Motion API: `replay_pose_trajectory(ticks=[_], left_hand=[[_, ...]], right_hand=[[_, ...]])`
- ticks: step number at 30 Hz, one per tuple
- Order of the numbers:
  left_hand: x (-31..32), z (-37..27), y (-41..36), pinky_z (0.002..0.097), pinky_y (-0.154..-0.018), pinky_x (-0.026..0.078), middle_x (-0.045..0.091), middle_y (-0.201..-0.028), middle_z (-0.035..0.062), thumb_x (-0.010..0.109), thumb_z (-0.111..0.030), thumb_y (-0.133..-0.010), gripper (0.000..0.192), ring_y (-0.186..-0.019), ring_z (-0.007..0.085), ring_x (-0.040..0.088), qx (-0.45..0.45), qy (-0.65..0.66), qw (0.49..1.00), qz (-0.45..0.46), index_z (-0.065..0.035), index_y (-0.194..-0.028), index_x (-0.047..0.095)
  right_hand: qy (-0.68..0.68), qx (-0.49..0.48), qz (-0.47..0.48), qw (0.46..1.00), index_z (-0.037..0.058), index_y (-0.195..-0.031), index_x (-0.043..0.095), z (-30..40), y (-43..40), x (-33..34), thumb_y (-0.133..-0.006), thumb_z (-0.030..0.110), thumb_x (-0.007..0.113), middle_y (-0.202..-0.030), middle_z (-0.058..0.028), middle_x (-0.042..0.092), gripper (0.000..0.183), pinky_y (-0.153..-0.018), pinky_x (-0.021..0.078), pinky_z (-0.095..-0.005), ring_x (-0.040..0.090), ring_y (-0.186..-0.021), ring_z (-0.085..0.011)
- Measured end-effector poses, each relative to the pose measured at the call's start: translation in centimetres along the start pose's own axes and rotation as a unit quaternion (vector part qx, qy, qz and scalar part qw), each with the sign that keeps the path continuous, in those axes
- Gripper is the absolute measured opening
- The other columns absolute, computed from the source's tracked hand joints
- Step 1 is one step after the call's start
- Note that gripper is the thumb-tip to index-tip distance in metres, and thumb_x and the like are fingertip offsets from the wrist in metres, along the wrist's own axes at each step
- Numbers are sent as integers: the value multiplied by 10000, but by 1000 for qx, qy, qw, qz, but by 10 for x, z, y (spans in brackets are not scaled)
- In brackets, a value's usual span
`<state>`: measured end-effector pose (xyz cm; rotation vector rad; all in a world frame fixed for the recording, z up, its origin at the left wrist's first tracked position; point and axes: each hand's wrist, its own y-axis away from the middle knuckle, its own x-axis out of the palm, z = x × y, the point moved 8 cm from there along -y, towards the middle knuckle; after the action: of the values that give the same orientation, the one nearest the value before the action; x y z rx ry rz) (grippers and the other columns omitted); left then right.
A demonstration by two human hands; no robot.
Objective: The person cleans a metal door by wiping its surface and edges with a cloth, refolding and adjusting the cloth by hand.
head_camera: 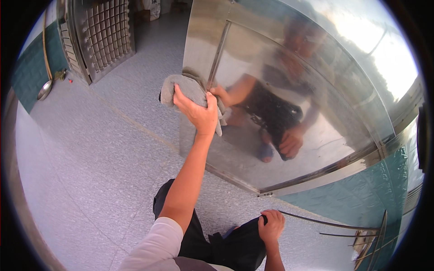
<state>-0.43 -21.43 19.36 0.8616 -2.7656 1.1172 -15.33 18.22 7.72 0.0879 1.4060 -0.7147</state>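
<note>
My left hand [199, 115] presses a folded grey cloth [186, 88] against the free edge of a polished stainless steel door [234, 149]. The thumb and fingers are spread around the cloth, which wraps over the edge, and one corner of it hangs down the door's face. My right hand [272, 223] rests on my bent right knee, in black trousers [240, 240], with the fingers curled over it and no object in it. The mirror-like panel reflects my body and arms.
A metal ladle [44, 89] with a long wooden handle leans on the teal wall tiles [28, 74] at left. Beyond stands a metal lattice door [107, 34]. Thin rods and sticks [374, 237] lie at lower right by the tiled wall. The speckled floor [101, 152] surrounds me.
</note>
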Motion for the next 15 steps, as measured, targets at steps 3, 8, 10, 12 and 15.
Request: replay_pose_trajectory(ticks=[3, 8, 10, 12, 15], left_hand=[[-2, 0, 2, 516, -1032, 308, 331, -1326, 287, 639, -147, -768, 782, -1212, 441, 381, 0, 10, 1000, 8, 66, -1416, 259], [0, -11, 0, 497, -1080, 260, 280, -1368, 297, 559, -191, -874, 711, -1261, 442, 331, 105, 12, 992, 63, 73, -1435, 211], [1, -22, -23, 503, -1058, 285, 313, -1339, 303, 569, -185, -859, 684, -1222, 447, 363, 151, 30, 986, 64, 67, -1419, 267], [6, -51, -48, 492, -1036, 316, 369, -1300, 307, 576, -161, -850, 606, -1188, 450, 399, 195, 69, 976, 72, 53, -1381, 378], [16, -98, -80, 471, -1063, 294, 329, -1347, 279, 530, -172, -903, 601, -1242, 415, 368, 266, 46, 956, 118, 42, -1419, 311]], right_hand=[[-4, 3, -5, 1000, 123, -849, 656, 1, -1, -1, -707, 123, 686, -940, -28, 654, 145, -922, 402, -427, 569, -1011, -265], [-4, 24, -2, 1000, 127, -830, 663, -2, 5, -2, -706, 128, 679, -924, -26, 657, 124, -925, 402, -423, 572, -1000, -269], [-9, 15, -12, 1000, 127, -831, 661, -5, 9, -2, -706, 130, 678, -921, -26, 656, 126, -923, 402, -425, 574, -992, -271], [-10, 12, -13, 1000, 128, -832, 658, -7, 10, -1, -705, 132, 678, -918, -26, 656, 128, -920, 403, -427, 575, -985, -273], [-18, 13, -17, 1000, 127, -834, 653, -7, 8, -5, -703, 135, 678, -917, -28, 655, 134, -917, 402, -436, 577, -982, -275]])
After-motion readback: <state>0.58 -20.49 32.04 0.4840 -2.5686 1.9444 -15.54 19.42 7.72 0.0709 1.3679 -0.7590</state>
